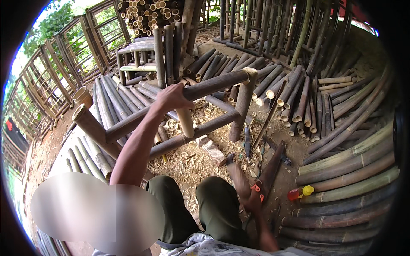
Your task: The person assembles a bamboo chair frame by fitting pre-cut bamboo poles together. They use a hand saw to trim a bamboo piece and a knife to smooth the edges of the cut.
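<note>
My left hand (pixel 173 100) is closed over the upper rail of a bamboo frame (pixel 213 85), which is tilted in front of my knees. The frame has two long rails, a thick post at each end and a pale short rung (pixel 185 121) between the rails. Low beside my right knee, my right hand (pixel 247 194) is smeared by motion. It seems wrapped round the handle of a hammer (pixel 230 159), whose dark head points toward a pale block (pixel 211 147) on the ground. Right of that hand lies a handsaw (pixel 271 168) with an orange-and-black handle.
Shavings (pixel 183 164) cover the ground, where a dark narrow tool (pixel 247 143) lies. Cut bamboo piles (pixel 294 94) stand beyond; long poles (pixel 350 187) lie at right near a red bottle with yellow cap (pixel 300 192). Bamboo fence panels (pixel 64 64) line the left.
</note>
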`<act>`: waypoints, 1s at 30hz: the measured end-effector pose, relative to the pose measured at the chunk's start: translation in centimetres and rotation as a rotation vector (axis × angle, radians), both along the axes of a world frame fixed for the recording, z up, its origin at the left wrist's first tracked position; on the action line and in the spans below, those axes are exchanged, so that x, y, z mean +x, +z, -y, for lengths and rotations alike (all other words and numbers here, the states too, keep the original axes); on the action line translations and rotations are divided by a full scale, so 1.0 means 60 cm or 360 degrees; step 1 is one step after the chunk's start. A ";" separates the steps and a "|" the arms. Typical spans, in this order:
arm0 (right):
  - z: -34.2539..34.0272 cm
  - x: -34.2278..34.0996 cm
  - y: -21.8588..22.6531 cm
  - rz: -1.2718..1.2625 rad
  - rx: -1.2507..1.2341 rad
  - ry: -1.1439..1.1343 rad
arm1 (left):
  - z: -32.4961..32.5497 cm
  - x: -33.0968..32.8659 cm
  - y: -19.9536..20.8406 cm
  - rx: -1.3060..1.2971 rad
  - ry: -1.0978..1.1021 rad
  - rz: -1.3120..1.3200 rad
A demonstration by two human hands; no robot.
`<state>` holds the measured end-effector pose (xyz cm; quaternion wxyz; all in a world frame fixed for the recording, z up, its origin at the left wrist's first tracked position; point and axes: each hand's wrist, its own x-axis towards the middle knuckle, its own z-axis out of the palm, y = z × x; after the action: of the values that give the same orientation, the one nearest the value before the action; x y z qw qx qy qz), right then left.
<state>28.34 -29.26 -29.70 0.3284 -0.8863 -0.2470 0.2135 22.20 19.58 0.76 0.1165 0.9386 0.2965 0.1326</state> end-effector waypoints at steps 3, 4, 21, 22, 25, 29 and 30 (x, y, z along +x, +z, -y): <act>0.111 -0.093 -0.056 -0.0106 -0.0090 -0.0043 | 0.019 0.083 -0.010 0.0232 0.0134 -0.0295; 0.111 -0.105 -0.054 -0.0161 -0.0199 -0.0008 | 0.007 0.085 -0.035 0.0443 0.0167 -0.0170; 0.005 0.013 0.706 -0.0832 0.2781 0.2358 | 0.049 -0.042 0.209 0.0495 0.0577 0.0528; 0.002 0.007 0.719 -0.0813 0.2803 0.2406 | 0.006 -0.084 0.223 0.0489 0.0544 0.0694; 0.002 -0.009 0.743 -0.0696 0.2767 0.2417 | -0.002 -0.122 0.249 0.0229 0.0578 0.1083; 0.002 -0.028 0.748 -0.0615 0.2739 0.2406 | 0.031 -0.168 0.220 -0.0082 0.0549 0.1592; 0.001 -0.036 0.747 -0.0598 0.2730 0.2415 | 0.031 -0.171 0.203 -0.0116 0.0588 0.1699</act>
<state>26.17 -29.32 15.12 0.6403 0.0488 -0.7259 0.2463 11.93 17.72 12.92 0.2575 0.6692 0.3601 0.5968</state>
